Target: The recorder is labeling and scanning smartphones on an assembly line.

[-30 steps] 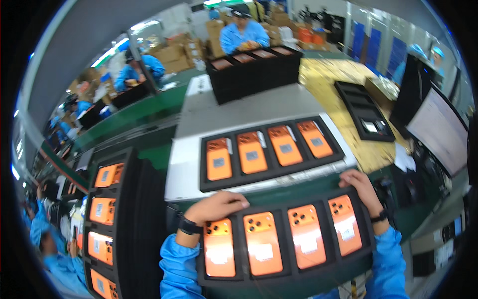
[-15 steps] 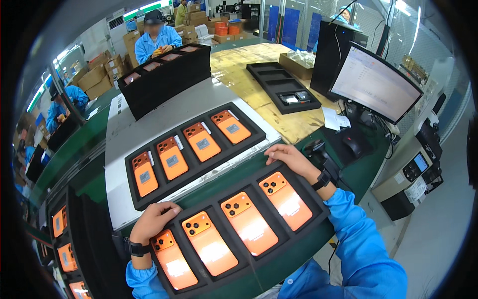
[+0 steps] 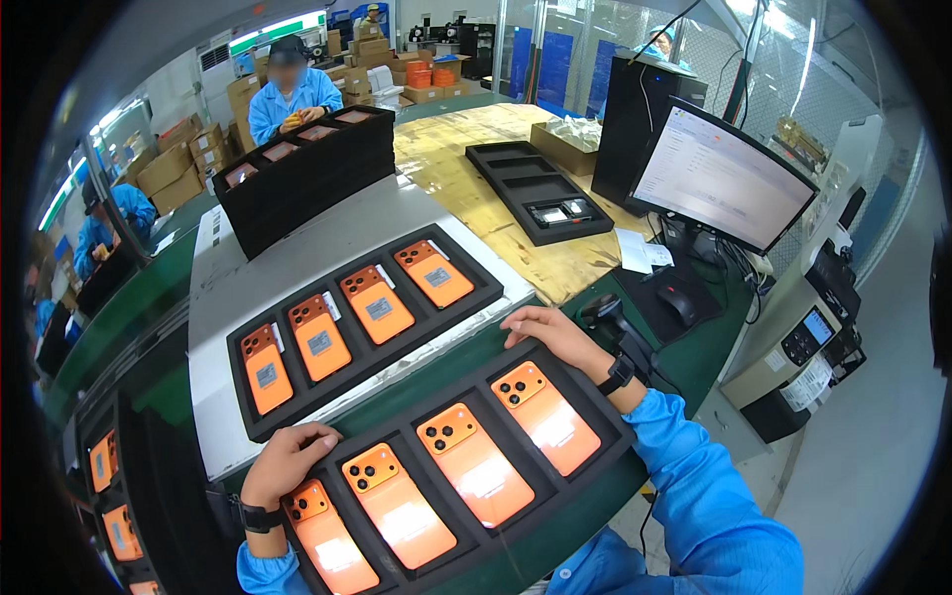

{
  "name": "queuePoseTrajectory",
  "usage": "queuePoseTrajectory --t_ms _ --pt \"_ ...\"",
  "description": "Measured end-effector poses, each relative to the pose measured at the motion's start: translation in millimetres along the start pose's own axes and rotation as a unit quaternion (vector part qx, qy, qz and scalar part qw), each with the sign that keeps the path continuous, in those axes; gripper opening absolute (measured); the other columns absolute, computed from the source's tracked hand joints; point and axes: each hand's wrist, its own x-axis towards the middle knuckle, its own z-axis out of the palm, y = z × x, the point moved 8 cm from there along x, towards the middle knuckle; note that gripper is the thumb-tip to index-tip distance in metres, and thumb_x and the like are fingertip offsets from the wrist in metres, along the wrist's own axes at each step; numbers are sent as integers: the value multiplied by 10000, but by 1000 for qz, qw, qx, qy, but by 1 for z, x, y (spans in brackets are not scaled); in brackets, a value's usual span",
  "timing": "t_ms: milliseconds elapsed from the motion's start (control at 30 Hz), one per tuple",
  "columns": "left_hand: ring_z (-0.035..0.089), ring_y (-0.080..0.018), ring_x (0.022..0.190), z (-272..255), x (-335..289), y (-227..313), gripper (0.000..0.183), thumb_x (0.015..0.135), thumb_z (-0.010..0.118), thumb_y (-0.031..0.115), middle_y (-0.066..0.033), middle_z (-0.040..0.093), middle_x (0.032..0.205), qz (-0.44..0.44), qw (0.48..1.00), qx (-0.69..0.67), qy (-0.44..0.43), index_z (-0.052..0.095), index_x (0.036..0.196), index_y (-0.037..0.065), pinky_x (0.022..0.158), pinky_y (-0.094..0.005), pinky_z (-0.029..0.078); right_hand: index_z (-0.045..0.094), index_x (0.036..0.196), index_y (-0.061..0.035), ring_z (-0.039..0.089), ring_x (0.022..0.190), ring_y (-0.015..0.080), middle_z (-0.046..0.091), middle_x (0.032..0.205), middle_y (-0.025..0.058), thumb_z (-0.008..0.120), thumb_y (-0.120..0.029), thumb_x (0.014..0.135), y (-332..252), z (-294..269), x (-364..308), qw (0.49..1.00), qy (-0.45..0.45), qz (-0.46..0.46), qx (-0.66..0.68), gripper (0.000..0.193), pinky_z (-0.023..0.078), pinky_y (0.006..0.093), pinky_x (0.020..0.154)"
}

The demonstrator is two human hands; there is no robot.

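Note:
A black foam tray (image 3: 591, 399) lies in front of me, tilted across the bench edge. Several orange smartphones (image 3: 481, 471) rest in its slots, camera side up. My left hand (image 3: 290, 461) is closed with curled fingers on the tray's far left corner. At the far right corner, my right hand (image 3: 557, 337) bends its fingers over the rim; the fingertips are partly hidden. Just beyond is a second foam tray (image 3: 367, 355), holding several orange phones (image 3: 381, 305) with grey labels on their backs.
Stacked black trays (image 3: 307, 183) stand behind, and more phone trays (image 3: 164, 496) are at left. To the right are a handheld scanner (image 3: 617, 322), a mouse (image 3: 677, 305), a monitor (image 3: 729, 178) and a label printer (image 3: 808, 337). A co-worker (image 3: 288, 94) sits beyond the stack.
The whole view has shifted slightly, so everything appears a little further left and the near tray lower. Both hands keep their places on the tray's corners.

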Motion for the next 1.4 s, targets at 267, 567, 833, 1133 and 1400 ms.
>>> queuePoseTrajectory --t_ms 267,567,833,1133,1400 --pt "701 -161 930 2 0 -2 317 1061 686 223 -112 798 1021 -1 1000 -16 -5 758 1163 -68 895 -309 558 721 1222 24 733 1029 148 778 1047 92 611 -205 1114 -1 0 -2 1000 0 0 -11 276 532 278 977" --pt "703 -165 930 1 0 -1 317 1058 682 222 -112 795 1016 -4 1000 -1 -5 755 1159 -70 896 -311 557 720 1223 26 727 1027 146 779 1048 89 604 -194 1115 0 1 -2 1000 0 -1 -7 271 533 273 971" --pt "717 -179 929 1 0 0 327 1055 683 236 -123 805 1032 -10 1000 6 -3 763 1161 -64 895 -314 561 723 1223 24 722 1021 141 781 1046 89 603 -182 1111 0 0 -3 1000 0 1 3 264 529 271 972" --pt "739 -198 932 0 0 -3 346 1056 683 257 -140 813 1030 -14 1000 10 2 773 1167 -58 902 -319 567 728 1207 19 725 1019 145 774 1025 87 601 -183 1112 -1 2 -2 1000 -3 -5 0 257 532 274 972" --pt "754 -220 953 -1 0 0 349 1054 684 257 -151 817 1049 -1 1000 24 5 773 1173 -59 913 -332 570 723 1216 20 725 1021 145 779 1034 88 602 -186 1112 0 1 -3 1000 0 -4 -10 260 532 273 974"
